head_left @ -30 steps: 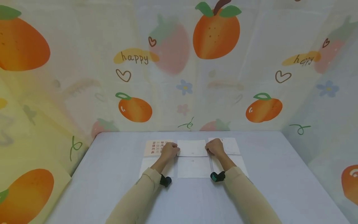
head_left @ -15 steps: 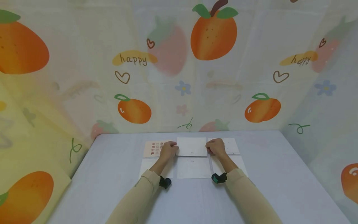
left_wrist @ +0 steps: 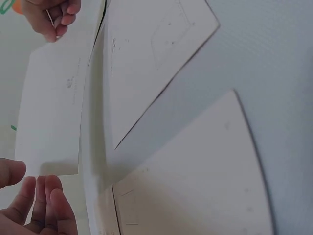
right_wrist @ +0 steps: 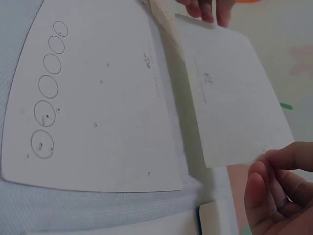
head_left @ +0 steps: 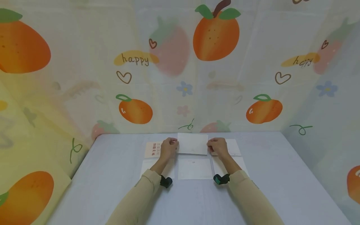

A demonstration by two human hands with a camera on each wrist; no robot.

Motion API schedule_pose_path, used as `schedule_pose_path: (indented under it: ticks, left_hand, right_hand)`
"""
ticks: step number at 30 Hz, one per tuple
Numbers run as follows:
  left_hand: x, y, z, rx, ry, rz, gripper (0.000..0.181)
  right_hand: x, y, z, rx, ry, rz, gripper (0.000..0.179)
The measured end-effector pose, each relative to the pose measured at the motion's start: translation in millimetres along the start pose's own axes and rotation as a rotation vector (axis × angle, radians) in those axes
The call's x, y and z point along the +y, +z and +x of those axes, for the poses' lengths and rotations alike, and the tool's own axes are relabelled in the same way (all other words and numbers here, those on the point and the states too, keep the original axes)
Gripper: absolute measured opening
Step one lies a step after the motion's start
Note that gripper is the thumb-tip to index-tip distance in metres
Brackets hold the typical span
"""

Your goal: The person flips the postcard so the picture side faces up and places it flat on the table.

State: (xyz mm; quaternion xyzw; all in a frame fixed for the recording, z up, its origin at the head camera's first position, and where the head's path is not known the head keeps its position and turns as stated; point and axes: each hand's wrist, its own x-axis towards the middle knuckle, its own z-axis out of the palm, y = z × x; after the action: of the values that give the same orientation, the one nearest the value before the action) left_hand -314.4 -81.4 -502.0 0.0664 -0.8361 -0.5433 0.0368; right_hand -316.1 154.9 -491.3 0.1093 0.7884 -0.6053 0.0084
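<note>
A white postcard (head_left: 192, 143) with small faint print near one edge is raised off the table and tilted in the head view. My left hand (head_left: 168, 149) pinches its left edge. On the opposite edge, my right hand (head_left: 219, 147) pinches the card between thumb and forefinger, clearest in the right wrist view. Directly in front of it lies another white postcard (head_left: 194, 169). A postcard with a row of printed circles (right_wrist: 78, 103) lies flat in the right wrist view. The far side of the held card is hidden.
A cream card with red characters (head_left: 152, 150) lies left of the left hand, partly covered by it. White cards lie at the front left (head_left: 147, 164), front right (head_left: 239, 162) and back right (head_left: 233, 147). A fruit-printed curtain (head_left: 185, 103) hangs behind the white tabletop (head_left: 194, 200).
Both hands have raised the middle back postcard from the table, and it now stands higher and more tilted. The left hand has shifted slightly up. The other cards lie as before.
</note>
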Motion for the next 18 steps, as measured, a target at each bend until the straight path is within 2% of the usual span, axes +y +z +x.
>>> schedule_pose_path:
  ticks: [6, 18]
  left_hand:
    - [2.5, -1.5, 0.2, 0.039, 0.020, -0.009, 0.020]
    - [4.9, -4.8, -1.1, 0.025, 0.031, -0.044, 0.020]
  right_hand:
    - [-2.8, -1.3, -1.2, 0.003, -0.019, 0.053, 0.019]
    - [-4.4, -4.7, -2.2, 0.019, -0.062, 0.085, 0.021]
